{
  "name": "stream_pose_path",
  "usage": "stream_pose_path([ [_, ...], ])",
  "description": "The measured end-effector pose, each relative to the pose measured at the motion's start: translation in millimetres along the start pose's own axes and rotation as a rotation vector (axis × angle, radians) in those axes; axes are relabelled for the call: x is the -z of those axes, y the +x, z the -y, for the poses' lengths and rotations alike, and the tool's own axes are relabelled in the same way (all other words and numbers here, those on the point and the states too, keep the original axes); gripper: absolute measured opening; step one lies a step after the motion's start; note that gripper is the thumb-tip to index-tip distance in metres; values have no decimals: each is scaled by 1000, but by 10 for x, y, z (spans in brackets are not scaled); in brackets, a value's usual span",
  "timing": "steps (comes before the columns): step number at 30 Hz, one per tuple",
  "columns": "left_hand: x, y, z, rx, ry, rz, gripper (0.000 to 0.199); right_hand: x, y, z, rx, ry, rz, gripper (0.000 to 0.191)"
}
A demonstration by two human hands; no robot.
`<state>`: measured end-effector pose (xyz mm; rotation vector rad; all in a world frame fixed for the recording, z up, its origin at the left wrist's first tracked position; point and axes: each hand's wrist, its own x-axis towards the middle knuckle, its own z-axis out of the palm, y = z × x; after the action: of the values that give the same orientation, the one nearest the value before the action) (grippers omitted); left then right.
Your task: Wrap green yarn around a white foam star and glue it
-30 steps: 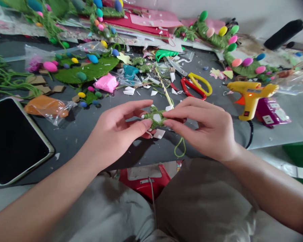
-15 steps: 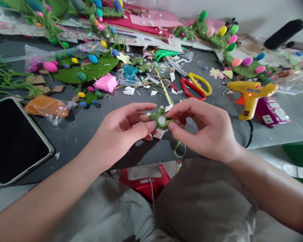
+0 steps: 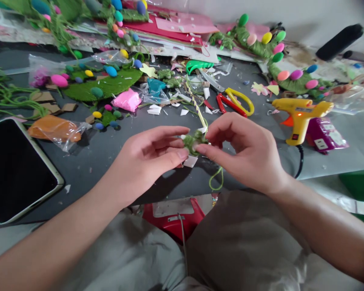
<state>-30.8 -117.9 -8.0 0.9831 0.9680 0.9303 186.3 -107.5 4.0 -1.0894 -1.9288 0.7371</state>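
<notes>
Between my hands, above the dark table, is a small white shape wrapped in green yarn [image 3: 190,142]; its outline is blurred now. My left hand [image 3: 153,155] pinches its left side between thumb and fingers. On the other side my right hand [image 3: 242,151] has its thumb and forefinger closed on the piece, the thumb lying over its front. A loop of green yarn [image 3: 216,182] hangs below my right hand. White paper scraps [image 3: 190,161] lie just under the piece, and a thin patterned stick [image 3: 198,109] lies behind it.
Scissors with red and yellow handles [image 3: 239,103] lie beyond my right hand. A yellow glue gun [image 3: 303,115] with a lit orange light stands at right, beside a purple pack [image 3: 327,133]. At left are a tablet or phone [image 3: 18,169], an orange clay bag [image 3: 56,128] and green yarn [image 3: 6,91].
My right thumb has moved up and left over the front of the wrapped piece, covering its white centre. The piece has turned slightly; my left hand stays nearly in place.
</notes>
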Motion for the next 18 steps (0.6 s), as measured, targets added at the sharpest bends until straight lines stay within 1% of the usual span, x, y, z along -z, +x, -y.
stream_pose_path([
  [3, -9, 2, 7, 16, -8, 28, 36, -31, -2, 1, 3, -8, -11, 15],
  [8, -31, 11, -9, 15, -3, -24, 30, -27, -13, 20, 19, -6, -38, 18],
  [11, -42, 8, -46, 43, -18, -31, 28, -1, -15, 42, 10, 1, -55, 12],
  [13, -38, 3, -63, 65, -35, -25, 29, 22, -12, 49, -1, 23, -65, 14],
  [15, -23, 0, -65, 65, -49, -23, 31, 60, -1, 35, -25, 32, -93, 19],
  [18, 22, -3, -44, 47, -52, -23, 33, 168, 32, -48, -105, 22, -127, 23],
])
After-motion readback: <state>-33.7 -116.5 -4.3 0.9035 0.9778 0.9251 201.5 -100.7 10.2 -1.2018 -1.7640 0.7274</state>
